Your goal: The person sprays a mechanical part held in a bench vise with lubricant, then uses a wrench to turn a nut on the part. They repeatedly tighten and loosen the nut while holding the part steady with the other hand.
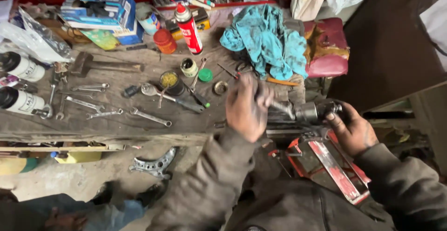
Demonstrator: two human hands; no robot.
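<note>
My right hand (351, 128) grips a dark metal cylindrical part (313, 111) that rests in a red bench vise (333, 166) at the bench's right end. The left hand (247, 107) is closed around the thin shaft end (281, 106) of that part, fingers curled; what exactly sits inside the fist is hidden. Both hands are greasy, and grey sleeves cover my arms.
The wooden workbench (116, 124) holds several wrenches (150, 117), a hammer (88, 64), a red spray can (189, 28), small open tins (170, 79), white bottles (21, 101) and a teal rag (263, 37). A red cushioned stool (328, 47) stands behind. A metal bracket (156, 164) lies on the floor.
</note>
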